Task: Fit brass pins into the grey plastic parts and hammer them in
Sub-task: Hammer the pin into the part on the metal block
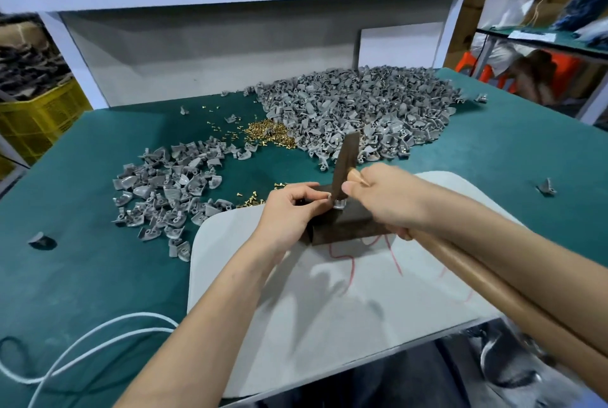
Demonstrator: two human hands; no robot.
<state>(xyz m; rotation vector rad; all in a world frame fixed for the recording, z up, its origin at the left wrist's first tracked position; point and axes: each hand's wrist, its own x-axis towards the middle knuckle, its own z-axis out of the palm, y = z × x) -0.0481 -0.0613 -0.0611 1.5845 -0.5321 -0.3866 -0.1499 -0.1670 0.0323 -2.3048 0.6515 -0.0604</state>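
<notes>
My right hand (385, 197) grips the wooden handle of a hammer (345, 157), whose dark head points down onto a small grey plastic part (339, 204) sitting on a dark metal block (348, 226). My left hand (289, 213) pinches that part at its left side, steadying it on the block. A big heap of grey parts (355, 108) lies at the back right of the table. A smaller spread of grey parts (167, 190) lies to the left. Brass pins (271, 134) sit in a pile between the two heaps, with a few more pins (251, 200) near my left hand.
The block rests on a white board (329, 302) on the green table (82, 276). A white cable (85, 338) loops at the front left. A yellow crate (36, 121) stands off the left edge. Single grey parts (41, 240) (546, 187) lie apart.
</notes>
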